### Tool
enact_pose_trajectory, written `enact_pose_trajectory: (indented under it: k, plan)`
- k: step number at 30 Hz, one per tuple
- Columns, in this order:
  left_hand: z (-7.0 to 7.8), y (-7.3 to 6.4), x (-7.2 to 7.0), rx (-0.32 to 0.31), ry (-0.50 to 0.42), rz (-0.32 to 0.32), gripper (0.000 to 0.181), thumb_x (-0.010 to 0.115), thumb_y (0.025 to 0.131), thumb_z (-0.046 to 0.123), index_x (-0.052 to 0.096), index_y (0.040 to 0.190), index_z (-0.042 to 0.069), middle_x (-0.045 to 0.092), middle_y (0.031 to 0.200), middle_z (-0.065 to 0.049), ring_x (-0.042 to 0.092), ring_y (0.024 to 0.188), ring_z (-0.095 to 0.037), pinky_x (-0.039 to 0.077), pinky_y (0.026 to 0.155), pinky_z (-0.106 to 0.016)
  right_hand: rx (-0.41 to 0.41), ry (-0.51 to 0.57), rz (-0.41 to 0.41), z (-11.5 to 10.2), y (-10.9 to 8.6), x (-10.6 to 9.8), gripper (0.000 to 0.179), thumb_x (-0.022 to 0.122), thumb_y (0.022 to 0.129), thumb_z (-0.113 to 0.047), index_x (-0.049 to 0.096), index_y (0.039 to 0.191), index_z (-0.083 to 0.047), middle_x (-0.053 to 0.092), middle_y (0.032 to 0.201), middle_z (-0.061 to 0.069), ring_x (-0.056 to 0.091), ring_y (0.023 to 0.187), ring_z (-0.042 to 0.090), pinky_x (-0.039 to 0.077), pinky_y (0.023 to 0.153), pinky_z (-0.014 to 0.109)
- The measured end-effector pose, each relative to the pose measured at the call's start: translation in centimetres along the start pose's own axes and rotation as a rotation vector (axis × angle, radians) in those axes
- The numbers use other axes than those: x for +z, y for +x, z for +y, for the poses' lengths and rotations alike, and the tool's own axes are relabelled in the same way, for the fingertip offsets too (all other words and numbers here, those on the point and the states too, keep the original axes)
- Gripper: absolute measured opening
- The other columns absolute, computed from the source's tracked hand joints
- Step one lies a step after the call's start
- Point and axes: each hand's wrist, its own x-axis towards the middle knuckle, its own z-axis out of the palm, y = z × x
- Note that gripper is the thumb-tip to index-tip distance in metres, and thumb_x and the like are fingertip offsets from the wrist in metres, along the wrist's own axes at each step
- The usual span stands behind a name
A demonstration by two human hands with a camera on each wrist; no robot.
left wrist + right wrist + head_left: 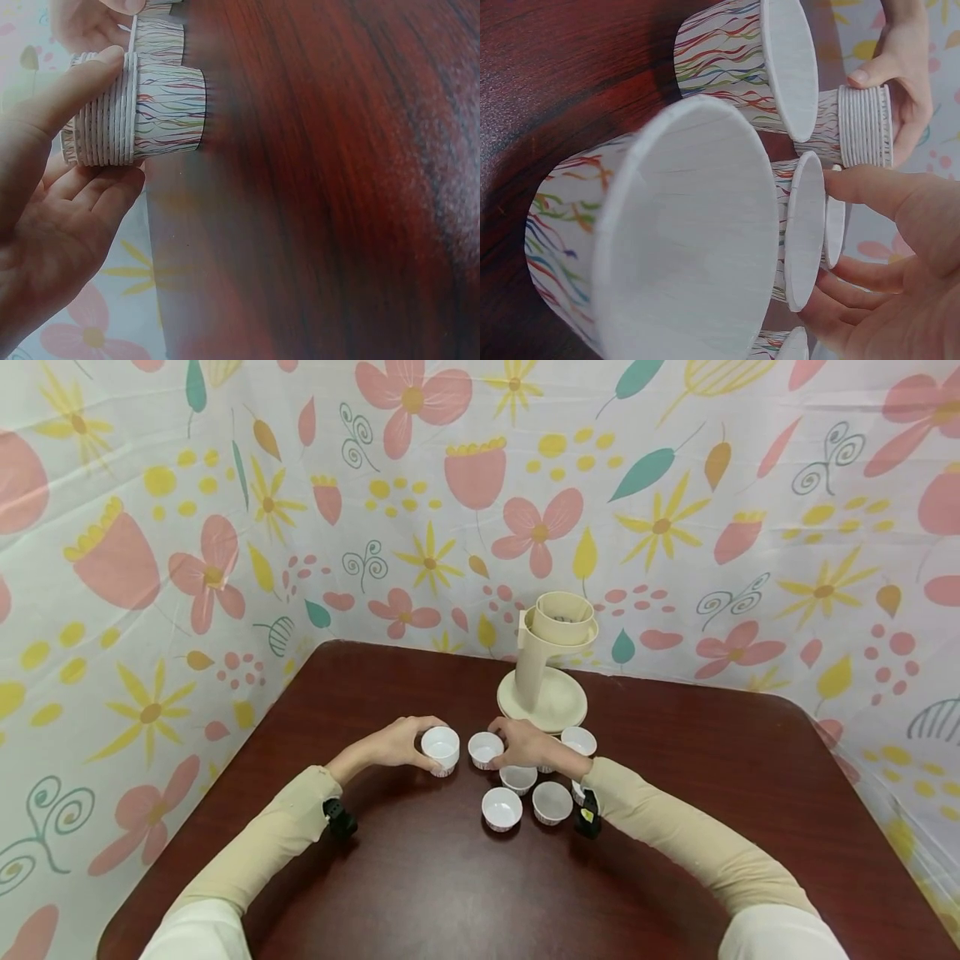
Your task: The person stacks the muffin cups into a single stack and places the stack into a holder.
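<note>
In the head view my left hand (396, 743) holds a nested stack of white paper baking cups (442, 753) between thumb and fingers. Its many rims and colourful wavy lines show in the left wrist view, where the stack (169, 111) lies sideways. Just right of it, my right hand (527, 743) pinches a single paper baking cup (486, 750) by its side, thumb and fingers around the rim. Several loose cups stand upright near the right wrist, among them a front cup (502, 810) and a cup beside it (552, 803). The right forearm hides part of others.
Behind the right hand stands a cream plastic holder (531, 668) with a round base and a ring-shaped top. The dark brown table (420, 877) has a floral sheet (465, 552) hanging along its back and left sides.
</note>
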Motion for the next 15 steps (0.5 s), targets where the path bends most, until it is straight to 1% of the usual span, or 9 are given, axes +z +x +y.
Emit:
enact_pose_trajectory:
  k: [6,11,15]
  plan:
    - [0.04,0.0,0.07,-0.013,-0.003,0.002,0.062,0.085,0.074,0.026,0.056,0.128,0.009,0.066,0.114,-0.004,0.06,0.101,-0.016,0.047,0.088,-0.032,0.004,-0.005,-0.009,0.02,0.18,0.19,0.065,0.08,0.076,-0.023,0.052,0.128,0.004,0.066,0.113,0.016,0.063,0.102,0.026,0.05,0.086,0.036]
    - [0.02,0.01,0.1,-0.013,-0.002,0.001,0.062,0.085,0.074,0.025,0.057,0.127,0.009,0.066,0.114,-0.004,0.06,0.101,-0.016,0.047,0.088,-0.032,-0.007,0.001,0.002,0.0,0.18,0.24,0.061,0.08,0.077,-0.024,0.054,0.126,0.002,0.066,0.11,0.015,0.063,0.099,0.025,0.05,0.084,0.036]
    - [-0.05,0.0,0.09,-0.008,0.005,0.004,0.062,0.085,0.074,0.026,0.057,0.127,0.01,0.066,0.114,-0.004,0.06,0.101,-0.016,0.047,0.088,-0.032,-0.028,0.003,0.023,0.05,0.06,0.22,0.059,0.08,0.077,-0.024,0.054,0.124,0.003,0.067,0.108,0.015,0.064,0.097,0.026,0.05,0.083,0.035]
